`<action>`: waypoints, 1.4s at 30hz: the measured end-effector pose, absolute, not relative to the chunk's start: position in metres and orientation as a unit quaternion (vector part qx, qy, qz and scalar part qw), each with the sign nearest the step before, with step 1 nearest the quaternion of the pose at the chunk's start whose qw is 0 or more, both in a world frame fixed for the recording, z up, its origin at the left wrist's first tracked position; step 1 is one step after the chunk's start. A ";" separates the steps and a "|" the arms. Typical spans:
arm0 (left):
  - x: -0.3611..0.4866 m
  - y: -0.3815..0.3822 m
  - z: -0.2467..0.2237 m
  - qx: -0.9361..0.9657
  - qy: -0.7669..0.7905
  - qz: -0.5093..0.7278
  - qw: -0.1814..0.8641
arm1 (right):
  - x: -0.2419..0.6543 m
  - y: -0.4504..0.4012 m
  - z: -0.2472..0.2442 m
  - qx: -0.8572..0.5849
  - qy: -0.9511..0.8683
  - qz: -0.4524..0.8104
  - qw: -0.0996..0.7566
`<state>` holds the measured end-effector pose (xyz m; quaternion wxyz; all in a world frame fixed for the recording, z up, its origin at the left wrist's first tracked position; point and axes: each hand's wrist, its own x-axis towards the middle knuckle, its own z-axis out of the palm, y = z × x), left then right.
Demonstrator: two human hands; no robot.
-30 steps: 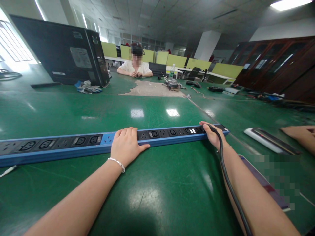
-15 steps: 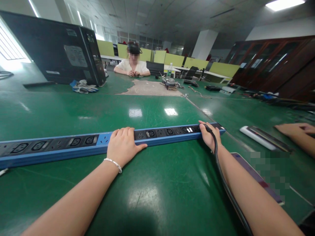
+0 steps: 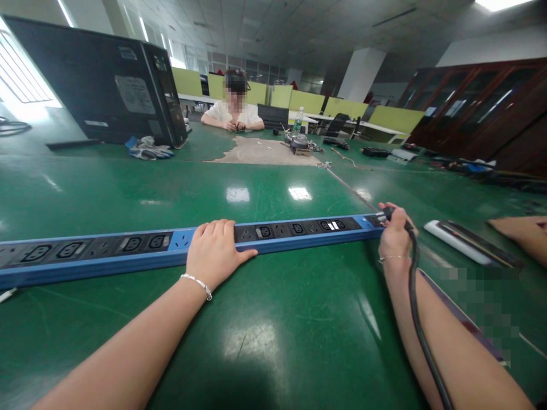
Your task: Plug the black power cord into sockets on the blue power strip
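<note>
A long blue power strip (image 3: 294,244) with black socket panels lies across the green table. My left hand (image 3: 213,246) is wrapped over its middle, fingers over the far edge and thumb along the near side. At the strip's right end, my right hand (image 3: 395,236) is closed on a black power plug (image 3: 388,213), its metal prongs showing and pointing left. A thick black cable (image 3: 416,302) runs from the plug down along my right forearm. The strip's far right tip is partly hidden behind this hand.
To the right are a white-and-dark bar-shaped object (image 3: 468,242), a flat purple-edged object (image 3: 464,319) and another person's arm (image 3: 519,230). Further back are a black computer case (image 3: 106,91), gloves (image 3: 149,149), a bottle (image 3: 298,119) and a seated person (image 3: 233,114).
My right hand has moved right along the strip with the plug, whose prongs now show, uncovering a blue section near the end. My left hand has stayed on the strip.
</note>
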<state>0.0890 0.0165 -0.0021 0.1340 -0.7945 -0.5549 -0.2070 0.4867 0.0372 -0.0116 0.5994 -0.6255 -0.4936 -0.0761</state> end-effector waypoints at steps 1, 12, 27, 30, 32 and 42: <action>0.089 0.017 -0.002 -0.795 -0.554 -0.206 0.136 | 0.489 0.036 -0.011 -0.620 -0.471 -0.067 0.623; 0.089 0.017 -0.003 -0.794 -0.555 -0.203 0.146 | 0.501 0.041 -0.015 -0.646 -0.528 -0.037 0.550; 0.088 0.017 -0.004 -0.794 -0.553 -0.216 0.132 | 0.508 0.042 -0.017 -0.725 -0.555 -0.074 0.402; 0.089 0.017 -0.003 -0.794 -0.552 -0.212 0.140 | 0.510 0.041 -0.019 -0.727 -0.561 -0.103 0.383; 0.089 0.017 -0.003 -0.795 -0.551 -0.211 0.141 | 0.510 0.042 -0.020 -0.727 -0.561 -0.111 0.381; 0.088 0.017 -0.004 -0.794 -0.554 -0.207 0.144 | 0.503 0.044 -0.017 -0.637 -0.496 -0.055 0.588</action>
